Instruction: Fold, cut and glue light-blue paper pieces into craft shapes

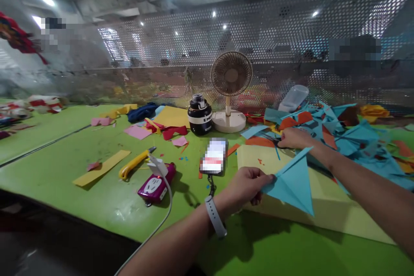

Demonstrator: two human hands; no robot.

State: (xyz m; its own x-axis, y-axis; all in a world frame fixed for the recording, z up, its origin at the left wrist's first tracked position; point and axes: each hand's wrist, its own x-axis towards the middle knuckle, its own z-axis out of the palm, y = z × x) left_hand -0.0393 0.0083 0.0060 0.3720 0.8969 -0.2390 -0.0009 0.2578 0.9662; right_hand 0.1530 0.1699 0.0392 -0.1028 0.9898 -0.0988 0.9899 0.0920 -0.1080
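Note:
My left hand (247, 185), with a pale band on its wrist, pinches the left corner of a folded light blue paper (296, 183). That paper is held up over large pale yellow sheets (343, 215) lying on the green table. Farther back on the right, my right hand (294, 138) has its fingers closed at dark-handled scissors (276, 141), partly hidden beside orange and blue scraps. A heap of cut blue paper (365, 148) lies to the right of my right hand.
A fan (231, 75) and a black bottle (199, 115) stand at the back. A phone (214, 156) lies mid-table. To its left are a purple power strip (155, 187) with a white cable, a yellow cutter (134, 164) and paper scraps. Metal mesh rises behind the table.

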